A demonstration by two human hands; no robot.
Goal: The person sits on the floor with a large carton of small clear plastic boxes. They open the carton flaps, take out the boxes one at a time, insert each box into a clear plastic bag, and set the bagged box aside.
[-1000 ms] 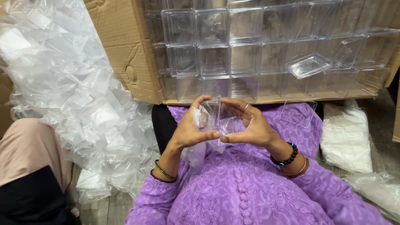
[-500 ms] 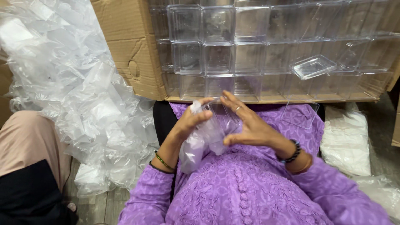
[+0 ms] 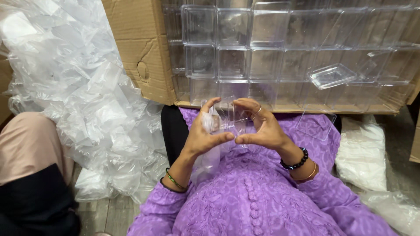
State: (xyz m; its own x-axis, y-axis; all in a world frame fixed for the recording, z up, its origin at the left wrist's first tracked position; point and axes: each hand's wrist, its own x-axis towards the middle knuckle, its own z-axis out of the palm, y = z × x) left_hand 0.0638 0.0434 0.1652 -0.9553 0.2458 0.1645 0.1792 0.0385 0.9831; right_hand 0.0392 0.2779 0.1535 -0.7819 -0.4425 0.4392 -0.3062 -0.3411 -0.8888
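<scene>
Both hands hold a small clear plastic box (image 3: pixel 228 117) above my lap, just in front of a cardboard carton. My left hand (image 3: pixel 204 133) grips its left side, thumb and fingers curled around it. A thin clear plastic bag (image 3: pixel 209 159) hangs down from under that hand. My right hand (image 3: pixel 258 126) grips the box's right side, thumb under and fingers over the top. The two thumbs almost meet beneath the box. I wear purple embroidered sleeves, with bangles on both wrists.
The open cardboard carton (image 3: pixel 140 48) lies on its side, filled with rows of clear boxes (image 3: pixel 234 28); a loose clear lid (image 3: pixel 332 76) rests on them. A heap of crumpled clear bags (image 3: pixel 74 96) is at left. White bags (image 3: pixel 363 153) lie at right. Another person's knee (image 3: pixel 30 153) is lower left.
Half a second ago the bag was spread between my hands over the box. Now the hands have closed in on the box and the bag hangs below the left hand.
</scene>
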